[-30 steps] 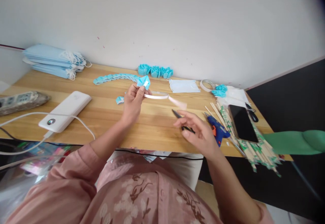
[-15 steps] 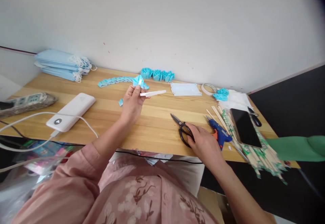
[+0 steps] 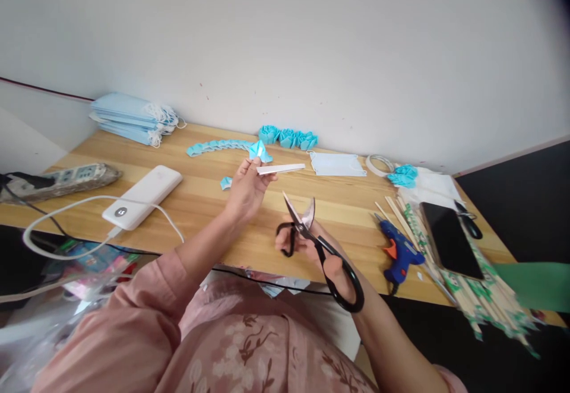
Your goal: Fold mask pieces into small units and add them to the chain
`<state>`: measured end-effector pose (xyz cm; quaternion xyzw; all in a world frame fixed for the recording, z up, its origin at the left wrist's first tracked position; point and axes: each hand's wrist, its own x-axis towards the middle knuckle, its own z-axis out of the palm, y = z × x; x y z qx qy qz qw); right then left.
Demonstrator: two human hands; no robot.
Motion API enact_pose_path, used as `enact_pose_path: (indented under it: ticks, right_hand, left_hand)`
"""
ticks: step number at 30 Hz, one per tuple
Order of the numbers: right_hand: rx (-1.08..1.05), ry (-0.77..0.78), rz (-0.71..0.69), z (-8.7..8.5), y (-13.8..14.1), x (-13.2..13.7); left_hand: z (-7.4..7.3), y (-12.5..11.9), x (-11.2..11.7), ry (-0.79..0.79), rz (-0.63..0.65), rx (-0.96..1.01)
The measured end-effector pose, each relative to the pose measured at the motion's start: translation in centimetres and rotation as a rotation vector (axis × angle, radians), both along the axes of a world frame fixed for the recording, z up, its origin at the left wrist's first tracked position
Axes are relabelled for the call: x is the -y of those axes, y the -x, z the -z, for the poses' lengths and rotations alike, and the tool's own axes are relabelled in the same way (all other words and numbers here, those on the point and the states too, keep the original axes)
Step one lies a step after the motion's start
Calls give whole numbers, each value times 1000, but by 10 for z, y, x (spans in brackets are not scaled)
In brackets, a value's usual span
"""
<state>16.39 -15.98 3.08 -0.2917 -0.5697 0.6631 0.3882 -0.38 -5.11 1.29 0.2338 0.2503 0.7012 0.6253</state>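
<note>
Between the fingertips of my left hand is a folded blue paper piece with a white strip sticking out to the right. My right hand has its fingers through the black handles of a pair of scissors. The scissor blades are spread apart and point up, a little below the white strip. Behind my left hand lies a chain of folded blue pieces. A small blue folded piece rests on the table left of that hand.
Blue paper flowers and a face mask lie near the wall. A stack of masks and a white power bank are on the left. To the right are a blue glue gun, a phone and wrapped chopsticks.
My right hand has lifted the scissors off the table, moved them left and spread the blades. The left hand still holds the blue piece and strip. The view has shifted slightly.
</note>
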Motion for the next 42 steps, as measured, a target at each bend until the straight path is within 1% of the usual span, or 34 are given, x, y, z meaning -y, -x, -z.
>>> enact_pose_path:
  ticks: [2,5,8,12,15,17,24,37,42]
  right_hand:
    - [-46,35,-20,1,10,-2]
    - [-33,103,50,0,22,-6]
    - [7,94,109,-4,32,-11]
    - [31,66,129,-9,44,-17]
    - [15,54,169,-12,51,-18]
    - [18,54,196,-13,54,-19]
    - [48,35,237,-18,61,-18]
    - [69,7,247,-21,63,-17]
    - [60,34,257,-20,63,-16]
  left_hand:
    - [-1,0,0,-10,1,0]
    - [-2,-1,1,-21,3,3]
    - [-3,-2,3,9,-9,-19]
    - [-5,-3,5,90,-20,-78]
    - [-6,-5,5,115,-45,-102]
    - [-7,-5,5,115,-39,-103]
    - [-10,-5,8,104,-4,-73]
    - [-9,-5,8,70,12,-68]
    - [-7,-4,8,58,20,-62]
